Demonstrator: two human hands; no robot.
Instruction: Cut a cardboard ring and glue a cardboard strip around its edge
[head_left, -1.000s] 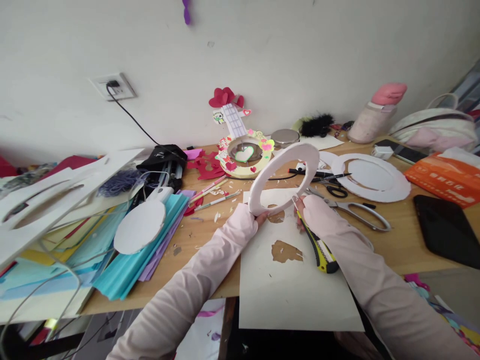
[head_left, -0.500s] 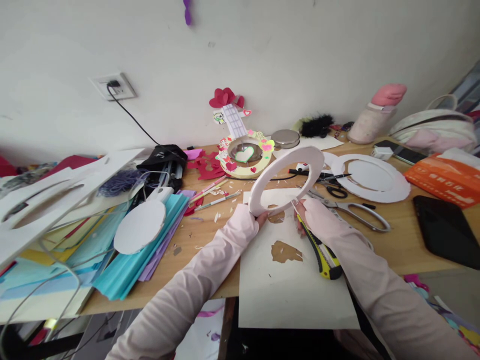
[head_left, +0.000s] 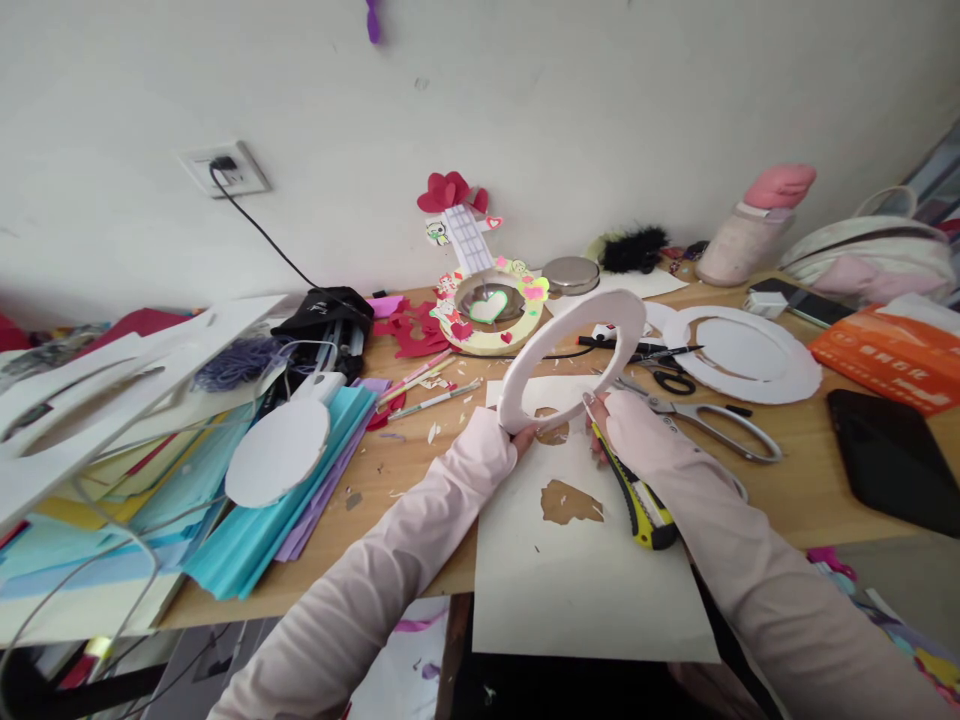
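Observation:
A white foam-like ring (head_left: 516, 392) stands tilted on edge above a sheet of white paper (head_left: 555, 590) with ragged holes in it. My left hand (head_left: 523, 440) grips the ring's lower left edge, mostly covered by its pale pink sleeve. At the lower right edge, my right hand (head_left: 598, 425) is closed around a yellow and black utility knife (head_left: 637, 500). Its blade end is near the ring; I cannot tell whether it touches. The knife's rear end points down toward me over the paper.
Silver-handled scissors (head_left: 720, 425), black scissors (head_left: 673, 382) and a white scalloped plate (head_left: 750, 360) lie to the right, near a black phone (head_left: 892, 460). A decorated ring stand (head_left: 491, 340) stands behind. Turquoise paper (head_left: 247, 560) and a white disc (head_left: 277, 455) are left, with paper scraps between.
My right hand and the utility knife have shifted slightly up and left along the ring's edge. The left hand keeps its hold, and the ring has hardly moved.

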